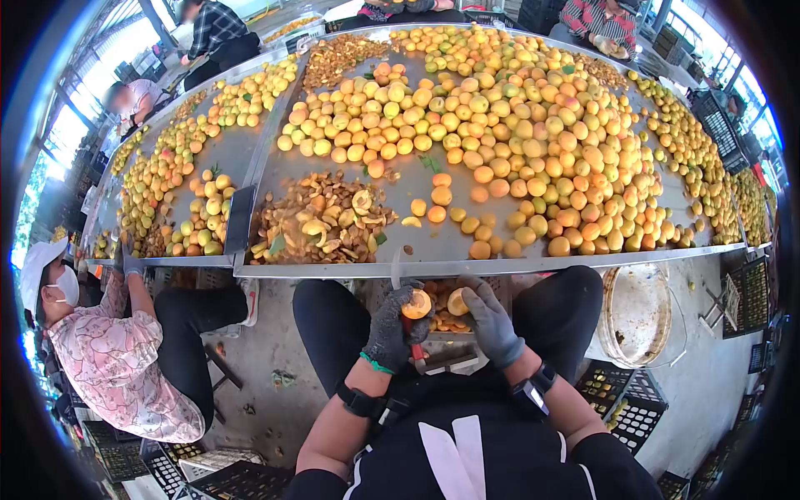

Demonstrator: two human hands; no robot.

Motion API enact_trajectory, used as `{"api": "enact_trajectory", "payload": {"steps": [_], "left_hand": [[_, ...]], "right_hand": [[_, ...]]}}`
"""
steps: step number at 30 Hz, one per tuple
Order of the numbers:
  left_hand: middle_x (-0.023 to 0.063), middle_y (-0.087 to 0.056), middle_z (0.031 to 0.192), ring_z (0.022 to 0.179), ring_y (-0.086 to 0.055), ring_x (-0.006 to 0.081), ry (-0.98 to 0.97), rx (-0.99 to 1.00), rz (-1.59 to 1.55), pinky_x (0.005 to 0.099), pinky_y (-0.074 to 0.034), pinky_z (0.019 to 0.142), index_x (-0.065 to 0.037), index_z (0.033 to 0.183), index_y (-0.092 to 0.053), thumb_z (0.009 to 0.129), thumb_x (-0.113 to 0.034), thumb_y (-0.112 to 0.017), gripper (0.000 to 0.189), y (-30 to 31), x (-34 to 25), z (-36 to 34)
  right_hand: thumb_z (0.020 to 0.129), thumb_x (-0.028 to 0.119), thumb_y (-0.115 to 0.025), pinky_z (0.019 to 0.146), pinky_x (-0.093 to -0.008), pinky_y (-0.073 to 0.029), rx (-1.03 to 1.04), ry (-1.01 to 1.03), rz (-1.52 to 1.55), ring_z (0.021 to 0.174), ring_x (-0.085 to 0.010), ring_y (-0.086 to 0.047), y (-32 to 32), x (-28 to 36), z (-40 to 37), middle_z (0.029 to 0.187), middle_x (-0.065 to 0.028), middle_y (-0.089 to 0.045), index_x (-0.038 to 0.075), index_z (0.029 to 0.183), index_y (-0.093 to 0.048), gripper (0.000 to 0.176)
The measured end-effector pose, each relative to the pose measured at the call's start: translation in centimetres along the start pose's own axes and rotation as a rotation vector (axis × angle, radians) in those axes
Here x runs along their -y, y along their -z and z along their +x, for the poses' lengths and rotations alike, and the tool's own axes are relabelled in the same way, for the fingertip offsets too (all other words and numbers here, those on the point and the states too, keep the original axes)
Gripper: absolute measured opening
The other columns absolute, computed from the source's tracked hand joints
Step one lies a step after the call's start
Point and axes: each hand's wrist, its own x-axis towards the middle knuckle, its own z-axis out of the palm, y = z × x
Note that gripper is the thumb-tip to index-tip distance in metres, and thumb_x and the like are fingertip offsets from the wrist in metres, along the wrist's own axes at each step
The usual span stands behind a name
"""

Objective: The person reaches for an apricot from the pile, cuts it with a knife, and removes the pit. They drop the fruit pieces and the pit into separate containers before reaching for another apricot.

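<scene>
My left hand (395, 323), in a dark grey glove with a green cuff, is closed on an apricot half (417, 305) and a knife (397, 271) whose blade points up toward the table edge. Its red handle shows below the hand. My right hand (493, 321), in a grey glove, holds the other apricot half (457, 302) between thumb and fingers. The two halves are apart, cut faces showing. Just past them, on the metal table (400, 200), lie whole apricots (550, 150) and a heap of pits and cut pieces (321, 218).
A crate of apricot halves (450, 321) sits below my hands, between my knees. A white bucket (635, 315) stands at the right, near black crates (621, 404). A seated co-worker (125, 350) is at the left. Other people sit around the table's far side.
</scene>
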Motion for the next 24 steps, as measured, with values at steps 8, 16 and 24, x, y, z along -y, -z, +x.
{"api": "enact_trajectory", "payload": {"steps": [8, 16, 24], "left_hand": [[0.0048, -0.064, 0.087, 0.061, -0.058, 0.013, -0.203, 0.06, 0.438, 0.0259, -0.045, 0.045, -0.008, 0.11, -0.062, 0.091, -0.021, -0.058, 0.023, -1.2, 0.7, -0.5], [0.0037, -0.067, 0.095, 0.089, -0.062, 0.0109, -0.243, 0.313, 0.97, 0.0277, -0.05, 0.078, -0.008, 0.112, -0.064, 0.092, -0.021, -0.059, 0.025, -1.6, -0.5, -1.1], [0.0088, -0.067, 0.108, 0.088, -0.065, 0.0152, -0.303, 0.298, 1.242, 0.0285, -0.052, 0.078, -0.002, 0.115, -0.062, 0.091, -0.01, -0.058, 0.025, -3.7, -2.0, -2.0]], "right_hand": [[0.096, 0.018, -0.054, 0.094, -0.0262, -0.043, 0.271, -0.285, 0.465, 0.107, -0.0108, -0.051, -1.9, 2.6, -2.3, 0.12, -0.0055, -0.053, 0.001, 0.131, -0.043, 0.041], [0.087, 0.005, -0.063, 0.095, -0.0269, -0.045, 0.363, -0.125, 0.225, 0.109, -0.0165, -0.054, -0.8, 2.6, -2.9, 0.131, -0.009, -0.046, 0.006, 0.141, -0.026, 0.065], [0.086, 0.006, -0.063, 0.09, -0.0441, -0.054, 0.411, -0.299, 0.258, 0.11, -0.0261, -0.056, 1.4, 1.5, -4.0, 0.126, -0.0129, -0.05, 0.003, 0.138, -0.032, 0.06]]}}
